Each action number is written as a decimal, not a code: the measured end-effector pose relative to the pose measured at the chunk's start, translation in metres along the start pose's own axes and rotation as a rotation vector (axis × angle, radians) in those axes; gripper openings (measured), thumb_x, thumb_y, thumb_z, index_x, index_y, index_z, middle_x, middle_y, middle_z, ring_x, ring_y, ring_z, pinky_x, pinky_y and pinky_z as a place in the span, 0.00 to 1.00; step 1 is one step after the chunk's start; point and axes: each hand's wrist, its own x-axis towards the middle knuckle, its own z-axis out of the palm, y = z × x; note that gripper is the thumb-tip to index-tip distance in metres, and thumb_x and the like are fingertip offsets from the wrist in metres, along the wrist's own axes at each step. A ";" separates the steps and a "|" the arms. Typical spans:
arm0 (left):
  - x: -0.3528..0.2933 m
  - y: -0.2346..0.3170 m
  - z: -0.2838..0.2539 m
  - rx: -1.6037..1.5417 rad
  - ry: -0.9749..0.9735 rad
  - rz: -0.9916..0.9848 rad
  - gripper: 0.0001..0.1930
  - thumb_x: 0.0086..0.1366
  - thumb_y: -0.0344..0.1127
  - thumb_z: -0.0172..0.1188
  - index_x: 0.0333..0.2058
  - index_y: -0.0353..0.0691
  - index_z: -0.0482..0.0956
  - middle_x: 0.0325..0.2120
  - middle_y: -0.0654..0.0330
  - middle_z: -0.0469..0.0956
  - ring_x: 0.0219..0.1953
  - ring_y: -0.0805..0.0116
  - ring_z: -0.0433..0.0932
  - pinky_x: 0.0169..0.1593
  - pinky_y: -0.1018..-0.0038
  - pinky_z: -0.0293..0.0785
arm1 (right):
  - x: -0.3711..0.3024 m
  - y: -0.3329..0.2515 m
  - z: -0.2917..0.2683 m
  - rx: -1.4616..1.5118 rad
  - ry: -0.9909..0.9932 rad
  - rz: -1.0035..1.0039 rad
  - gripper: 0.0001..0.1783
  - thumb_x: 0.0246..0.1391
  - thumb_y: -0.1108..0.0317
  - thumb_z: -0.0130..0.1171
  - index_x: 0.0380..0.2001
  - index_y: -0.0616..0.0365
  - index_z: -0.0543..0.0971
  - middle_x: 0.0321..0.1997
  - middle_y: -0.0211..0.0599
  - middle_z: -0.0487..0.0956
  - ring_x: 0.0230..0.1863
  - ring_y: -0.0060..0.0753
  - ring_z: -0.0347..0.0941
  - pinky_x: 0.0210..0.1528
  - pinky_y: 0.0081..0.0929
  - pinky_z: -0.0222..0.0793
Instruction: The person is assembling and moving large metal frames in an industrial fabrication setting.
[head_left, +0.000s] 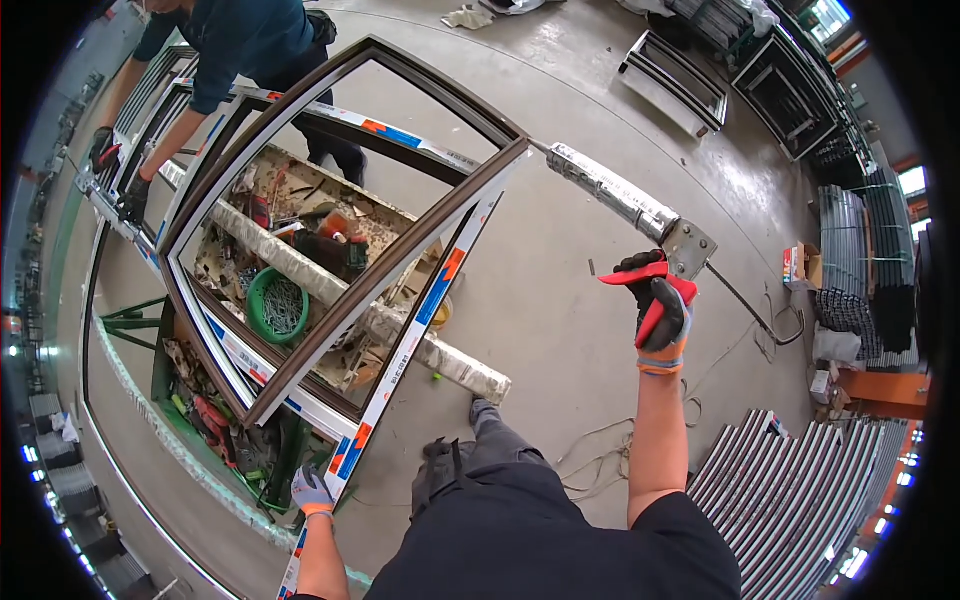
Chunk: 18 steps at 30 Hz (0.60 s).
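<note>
My right hand (660, 310), in a black and orange glove, is wrapped round the red handle of a caulking gun (615, 190). Its silver barrel slants up to the left, and the nozzle tip meets the right corner of a brown window frame (440, 210). That frame lies tilted across a larger frame with printed protective film (430, 305). Down at the lower left, my left hand (312, 490), in a grey and orange glove, is closed over the near end of the filmed frame; its fingertips are partly hidden.
Beneath the frames, a bench tray holds tools, debris and a green bowl of screws (278, 305). A co-worker (235, 45) in dark gloves handles a red-handled metal tool at the far left. Stacked metal profiles (790, 500) lie at right; a cable (600, 455) trails over the floor.
</note>
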 end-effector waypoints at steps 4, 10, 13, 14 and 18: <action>-0.001 -0.004 0.002 0.018 0.039 0.028 0.12 0.63 0.34 0.54 0.44 0.37 0.77 0.41 0.48 0.78 0.45 0.48 0.76 0.52 0.60 0.70 | 0.009 0.005 -0.009 -0.048 -0.066 -0.002 0.26 0.46 0.65 0.54 0.47 0.76 0.72 0.42 0.56 0.77 0.45 0.53 0.77 0.54 0.46 0.71; -0.003 -0.004 0.002 0.020 0.025 0.026 0.13 0.63 0.33 0.53 0.44 0.37 0.77 0.42 0.48 0.78 0.46 0.48 0.75 0.53 0.60 0.70 | 0.013 -0.004 -0.001 -0.077 -0.053 0.013 0.24 0.47 0.65 0.55 0.44 0.75 0.74 0.42 0.55 0.77 0.45 0.52 0.77 0.53 0.44 0.72; -0.001 -0.013 0.006 0.029 0.053 0.050 0.12 0.64 0.35 0.53 0.42 0.37 0.77 0.41 0.48 0.78 0.45 0.48 0.76 0.51 0.60 0.70 | 0.016 -0.010 0.003 -0.143 -0.114 0.002 0.22 0.47 0.65 0.55 0.41 0.75 0.76 0.42 0.54 0.77 0.44 0.51 0.77 0.52 0.43 0.72; -0.002 -0.014 0.006 0.034 0.086 0.079 0.11 0.65 0.36 0.52 0.40 0.37 0.78 0.40 0.48 0.79 0.44 0.48 0.76 0.49 0.60 0.71 | 0.016 -0.013 0.007 -0.161 -0.093 0.009 0.22 0.48 0.65 0.55 0.40 0.75 0.76 0.42 0.53 0.77 0.44 0.50 0.77 0.52 0.42 0.73; 0.001 -0.006 0.004 0.036 0.089 0.083 0.10 0.64 0.35 0.52 0.39 0.38 0.78 0.37 0.50 0.79 0.41 0.48 0.77 0.47 0.61 0.72 | 0.019 -0.024 0.017 -0.214 -0.134 -0.033 0.20 0.49 0.66 0.54 0.39 0.75 0.76 0.40 0.51 0.78 0.42 0.45 0.77 0.49 0.42 0.74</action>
